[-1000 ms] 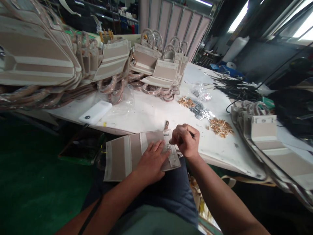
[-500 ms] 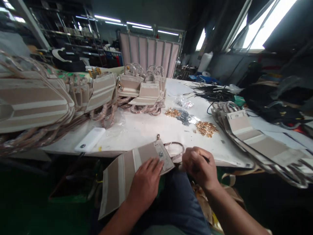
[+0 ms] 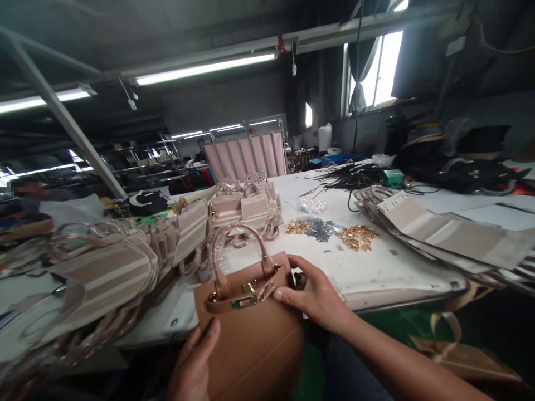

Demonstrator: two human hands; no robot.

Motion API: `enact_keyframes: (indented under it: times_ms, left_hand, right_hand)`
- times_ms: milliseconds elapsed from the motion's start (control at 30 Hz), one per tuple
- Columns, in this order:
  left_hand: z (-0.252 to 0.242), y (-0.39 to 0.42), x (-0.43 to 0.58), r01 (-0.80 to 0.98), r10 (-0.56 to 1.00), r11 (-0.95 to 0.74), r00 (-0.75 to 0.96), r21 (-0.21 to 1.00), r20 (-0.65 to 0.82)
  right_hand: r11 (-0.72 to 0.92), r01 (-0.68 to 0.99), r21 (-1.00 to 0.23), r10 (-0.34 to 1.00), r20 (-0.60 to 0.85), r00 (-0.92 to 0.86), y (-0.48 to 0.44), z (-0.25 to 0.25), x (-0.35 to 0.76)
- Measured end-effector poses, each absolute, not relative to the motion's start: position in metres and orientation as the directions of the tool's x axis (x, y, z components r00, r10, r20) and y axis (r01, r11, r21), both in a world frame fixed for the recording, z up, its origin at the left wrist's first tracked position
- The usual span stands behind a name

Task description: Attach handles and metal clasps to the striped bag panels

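Note:
A tan handbag piece (image 3: pixel 254 345) faces me at the near edge of the table, its smooth outer side showing. Its arched handle (image 3: pixel 244 228) is wrapped in clear film, and gold-coloured clasp hardware (image 3: pixel 246 301) sits below the top edge. My left hand (image 3: pixel 194 356) grips the left side, thumb on the front. On the right, my right hand (image 3: pixel 313 292) pinches the upper corner, thumb near the clasp and fingers behind. A small dark thing (image 3: pixel 299 279) shows by the right fingers; I cannot tell what it is. The piece's lower end runs out of view.
Piles of gold-coloured fittings (image 3: pixel 358 238) and grey metal parts (image 3: pixel 321 229) lie mid-table. Stacked bag pieces stand at the left (image 3: pixel 117 273), the back (image 3: pixel 254 206) and the right (image 3: pixel 451 234). Black strips (image 3: pixel 346 177) lie behind. A person (image 3: pixel 31 195) is at far left.
The bag piece, lying lining side up under my left hand, is now raised with its tan face showing. My right hand has gone from a fist beside it to its corner. The view has tilted up.

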State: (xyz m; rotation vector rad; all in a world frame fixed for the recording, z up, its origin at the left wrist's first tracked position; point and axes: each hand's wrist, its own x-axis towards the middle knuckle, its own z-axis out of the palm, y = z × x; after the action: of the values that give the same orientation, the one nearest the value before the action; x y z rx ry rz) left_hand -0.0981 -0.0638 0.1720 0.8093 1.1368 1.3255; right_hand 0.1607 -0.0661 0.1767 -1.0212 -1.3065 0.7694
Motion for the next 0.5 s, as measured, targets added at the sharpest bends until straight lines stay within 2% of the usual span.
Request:
enact_keyframes:
  times_ms: [133,233,300,400,500]
  left_hand:
    - [0.173,-0.063,-0.091,-0.306,0.976,0.111,-0.144,0.945,-0.162]
    - [0.176,-0.062,-0.085,-0.357,0.972,0.167,-0.095,0.919,-0.214]
    - [0.179,-0.061,-0.079,-0.361,0.971,0.192,-0.065,0.913,-0.23]
    - [0.18,-0.055,-0.072,-0.3,0.967,0.223,-0.048,0.927,-0.249]
    - [0.171,-0.043,-0.07,-0.232,0.981,0.179,-0.034,0.956,-0.192]
  right_hand:
    - [0.403,0.226,-0.887,0.888,0.439,0.137,-0.064,0.182,0.157]
    - [0.377,0.404,-0.834,0.851,0.484,0.204,-0.062,0.176,0.157]
    - [0.338,0.465,-0.818,0.844,0.482,0.235,-0.06,0.173,0.158]
    - [0.354,0.458,-0.815,0.84,0.493,0.227,-0.059,0.169,0.162]
    - [0.354,0.348,-0.868,0.872,0.441,0.211,-0.055,0.165,0.169]
